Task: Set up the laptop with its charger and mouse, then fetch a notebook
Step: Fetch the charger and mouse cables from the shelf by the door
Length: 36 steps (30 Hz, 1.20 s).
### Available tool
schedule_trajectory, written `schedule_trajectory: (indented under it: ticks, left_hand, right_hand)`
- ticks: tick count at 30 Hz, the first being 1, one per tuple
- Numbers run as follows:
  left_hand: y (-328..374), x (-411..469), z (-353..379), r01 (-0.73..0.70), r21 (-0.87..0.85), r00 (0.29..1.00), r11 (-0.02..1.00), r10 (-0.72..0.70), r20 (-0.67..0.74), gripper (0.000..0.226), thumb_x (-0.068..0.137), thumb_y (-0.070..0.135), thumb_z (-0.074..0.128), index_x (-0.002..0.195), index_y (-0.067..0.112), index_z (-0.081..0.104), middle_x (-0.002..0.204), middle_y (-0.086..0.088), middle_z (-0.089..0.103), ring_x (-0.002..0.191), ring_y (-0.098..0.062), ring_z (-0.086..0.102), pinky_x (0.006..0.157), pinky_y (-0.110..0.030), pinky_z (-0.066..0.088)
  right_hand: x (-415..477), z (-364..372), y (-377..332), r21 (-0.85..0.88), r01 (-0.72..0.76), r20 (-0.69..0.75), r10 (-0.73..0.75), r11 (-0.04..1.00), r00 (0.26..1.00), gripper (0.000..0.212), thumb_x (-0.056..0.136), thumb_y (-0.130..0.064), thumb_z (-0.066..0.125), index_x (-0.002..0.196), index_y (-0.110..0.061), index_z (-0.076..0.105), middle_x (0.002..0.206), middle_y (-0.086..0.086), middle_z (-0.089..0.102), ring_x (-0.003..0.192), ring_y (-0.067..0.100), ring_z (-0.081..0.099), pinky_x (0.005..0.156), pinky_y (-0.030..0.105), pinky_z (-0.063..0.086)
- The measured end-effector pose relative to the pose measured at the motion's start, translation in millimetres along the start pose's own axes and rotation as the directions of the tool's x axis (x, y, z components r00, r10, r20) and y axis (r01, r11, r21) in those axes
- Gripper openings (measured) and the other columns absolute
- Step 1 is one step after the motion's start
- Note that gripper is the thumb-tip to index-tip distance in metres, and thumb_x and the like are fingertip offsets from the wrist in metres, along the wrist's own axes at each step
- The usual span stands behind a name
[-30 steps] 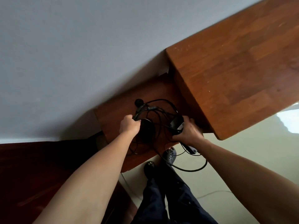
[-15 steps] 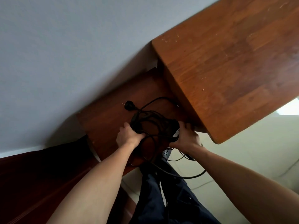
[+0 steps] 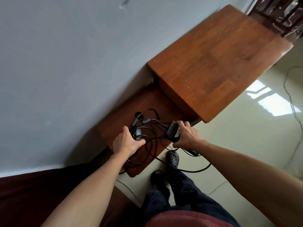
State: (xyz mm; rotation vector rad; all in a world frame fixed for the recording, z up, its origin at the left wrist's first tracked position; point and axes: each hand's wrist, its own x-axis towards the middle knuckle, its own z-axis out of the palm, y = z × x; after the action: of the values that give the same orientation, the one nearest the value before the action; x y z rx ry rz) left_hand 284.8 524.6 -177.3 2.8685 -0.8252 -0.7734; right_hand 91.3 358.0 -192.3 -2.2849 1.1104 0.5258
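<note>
A tangle of black charger cables [image 3: 151, 128] lies on a low dark wooden shelf [image 3: 121, 120] against the wall. My left hand [image 3: 126, 141] grips a dark rounded object, perhaps the mouse [image 3: 137, 134], together with some cable. My right hand [image 3: 186, 136] grips the black charger brick [image 3: 171, 131], lifted a little off the shelf. A thick cable loop [image 3: 195, 170] hangs down over the floor by my feet. No laptop or notebook is in view.
A higher brown wooden desk top [image 3: 218, 58] stands to the right of the shelf, close to my right hand. The grey wall [image 3: 65, 63] is on the left. The pale floor [image 3: 246, 145] carries a thin loose wire [image 3: 293, 108]. Dark furniture [image 3: 278, 13] stands at the top right.
Both hands have kept their hold and drawn the cable bundle toward the shelf's front edge. The charger brick now shows more fully in my right hand. The camera has tilted, showing the desk's far end.
</note>
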Motion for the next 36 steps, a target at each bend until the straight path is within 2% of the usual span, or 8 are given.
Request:
schedule_trajectory:
  ticks: [5,8,13,15,18,23,28,36]
  left_hand:
    - [14,-31,-49,-0.212,-0.030,0.965,0.977,0.205,-0.165,0.067,0.057,0.065,0.067,0.093,0.018,0.034,0.093,-0.009,0.067,0.084,-0.034,0.065,0.065,-0.035,0.048]
    - [44,-40,-77,-0.343,-0.020,0.908,0.939,0.326,-0.261,0.066,0.058,0.062,0.069,0.091,0.019,0.032,0.090,-0.010,0.067,0.082,-0.034,0.066,0.061,-0.034,0.045]
    - [121,-53,-117,-0.531,0.016,0.791,0.847,0.502,-0.350,0.067,0.060,0.059,0.073,0.099,0.016,0.039,0.094,-0.011,0.066,0.086,-0.035,0.065,0.062,-0.034,0.045]
    - [157,-62,-127,-0.600,0.025,0.736,0.799,0.564,-0.374,0.067,0.060,0.059,0.074,0.099,0.017,0.039,0.093,-0.011,0.067,0.085,-0.034,0.065,0.061,-0.033,0.043]
    - [210,-78,-131,-0.671,0.001,0.688,0.742,0.623,-0.372,0.064,0.061,0.060,0.072,0.098,0.021,0.038,0.093,-0.006,0.065,0.086,-0.031,0.065,0.062,-0.030,0.042]
    - [321,-118,-113,-0.762,-0.018,0.610,0.648,0.707,-0.359,0.063,0.063,0.057,0.073,0.101,0.020,0.040,0.095,-0.004,0.065,0.083,-0.029,0.065,0.060,-0.028,0.041]
    - [410,-143,-80,-0.780,-0.014,0.598,0.626,0.739,-0.310,0.059,0.064,0.056,0.074,0.096,0.025,0.035,0.095,-0.004,0.067,0.079,-0.025,0.064,0.061,-0.028,0.045]
    - [542,-173,-18,-0.793,0.043,0.592,0.608,0.785,-0.184,0.061,0.059,0.057,0.071,0.096,0.022,0.036,0.095,-0.005,0.068,0.085,-0.028,0.066,0.066,-0.032,0.051]
  right_hand:
    - [-46,-43,0,0.020,0.019,-0.169,-0.015,1.000,0.986,0.100,0.047,-0.064,0.071,0.131,-0.030,0.027,0.101,-0.002,0.043,0.086,0.025,0.059,0.063,0.032,0.042]
    - [-73,-79,12,0.039,0.016,-0.261,-0.005,0.999,0.965,0.100,0.048,-0.065,0.070,0.132,-0.031,0.028,0.099,-0.002,0.046,0.082,0.022,0.056,0.058,0.030,0.040]
    - [-117,-141,54,0.079,-0.023,-0.448,0.057,0.997,0.892,0.101,0.049,-0.062,0.074,0.133,-0.030,0.028,0.107,0.000,0.051,0.084,0.023,0.057,0.067,0.036,0.050]
    - [-135,-164,77,0.099,-0.036,-0.512,0.082,0.994,0.855,0.100,0.048,-0.060,0.074,0.131,-0.030,0.028,0.108,0.000,0.051,0.081,0.020,0.055,0.061,0.031,0.048]
    - [-161,-193,114,0.121,-0.065,-0.580,0.124,0.991,0.805,0.099,0.048,-0.063,0.072,0.129,-0.031,0.028,0.107,-0.003,0.051,0.077,0.018,0.053,0.051,0.023,0.034]
    - [-207,-231,207,0.174,-0.158,-0.674,0.234,0.972,0.700,0.100,0.040,-0.068,0.062,0.128,-0.031,0.033,0.107,-0.002,0.053,0.073,0.018,0.049,0.050,0.023,0.028]
    - [-235,-254,292,0.168,-0.205,-0.672,0.264,0.964,0.692,0.098,0.046,-0.058,0.073,0.132,-0.030,0.035,0.116,0.001,0.052,0.085,0.021,0.054,0.063,0.029,0.039]
    - [-256,-275,428,0.187,-0.317,-0.643,0.360,0.930,0.676,0.099,0.046,-0.057,0.073,0.133,-0.028,0.036,0.114,0.001,0.053,0.088,0.025,0.059,0.070,0.032,0.045]
